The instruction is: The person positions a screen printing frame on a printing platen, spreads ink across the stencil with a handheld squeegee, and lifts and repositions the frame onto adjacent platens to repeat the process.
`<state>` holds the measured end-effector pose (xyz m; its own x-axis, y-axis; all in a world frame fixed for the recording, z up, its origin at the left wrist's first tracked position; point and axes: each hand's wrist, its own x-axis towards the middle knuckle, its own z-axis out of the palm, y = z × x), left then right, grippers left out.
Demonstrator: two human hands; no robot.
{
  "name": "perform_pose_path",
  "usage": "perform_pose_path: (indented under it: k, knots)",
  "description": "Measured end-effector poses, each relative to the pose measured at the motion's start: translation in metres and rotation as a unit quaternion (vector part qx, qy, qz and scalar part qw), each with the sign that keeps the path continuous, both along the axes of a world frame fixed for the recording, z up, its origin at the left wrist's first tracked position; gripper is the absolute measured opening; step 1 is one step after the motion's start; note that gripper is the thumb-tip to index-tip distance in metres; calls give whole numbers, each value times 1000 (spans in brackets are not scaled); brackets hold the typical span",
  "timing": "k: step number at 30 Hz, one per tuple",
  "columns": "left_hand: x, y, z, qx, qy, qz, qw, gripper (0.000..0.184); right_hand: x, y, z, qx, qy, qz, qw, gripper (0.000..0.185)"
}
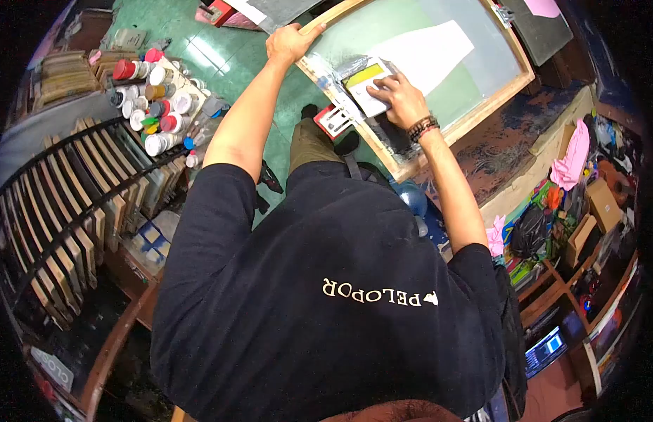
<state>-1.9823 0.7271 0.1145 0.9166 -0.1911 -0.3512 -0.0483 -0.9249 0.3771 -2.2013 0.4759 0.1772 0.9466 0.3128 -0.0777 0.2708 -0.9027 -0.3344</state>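
A wooden-framed printing screen (404, 171) with pale mesh lies tilted in front of me. My left hand (292, 43) is closed around its frame at the near left corner. My right hand (399, 100), with a beaded bracelet at the wrist, is over the mesh, its bent fingers on a white flat card (372, 105). A yellow-green strip (365, 75) shows at the card's far edge, and dark ink smears surround it. White paper (432, 56) shows beyond the card. A red metal hinge clamp (335, 121) grips the frame's near side.
Several paint jars (161, 109) with coloured lids stand at left, above a rack of wooden frames (73, 204). At right, an ink-stained bench (502, 144) runs beside shelves with pink cloth (572, 158) and a lit phone screen (553, 342). A blue bottle (411, 198) is near my body.
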Motion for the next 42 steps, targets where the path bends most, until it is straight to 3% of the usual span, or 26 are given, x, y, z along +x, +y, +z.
perform_pose_path:
  k: [3,9,16,21,24,28,30,33,42]
  knots:
    - [-4,-2,4,10,-4,4,1000,104,35,2,20,-17,61,26,998,55]
    - [-2,-3,4,19,-10,-2,1000,103,117,26,30,-121,137,35,983,32]
    - [-2,1,-6,-6,-47,9,999,98,124,44,35,-199,130,16,971,22]
    - [0,1,-11,-2,-28,-2,1000,97,78,29,28,-176,62,41,982,37]
    - [-17,-3,48,-80,-23,51,995,81,49,18,18,-123,16,38,992,48]
    - [-15,-2,42,-85,-29,61,994,75,24,10,9,-84,-9,33,996,48]
    - [-16,-2,41,-83,-34,50,995,77,14,8,6,-48,-18,20,998,60]
    - [-16,-3,43,-78,-37,41,995,78,5,6,4,-55,-19,6,998,47]
    - [-20,-6,53,-92,-12,68,993,76,-17,-3,18,-35,25,-24,999,52]
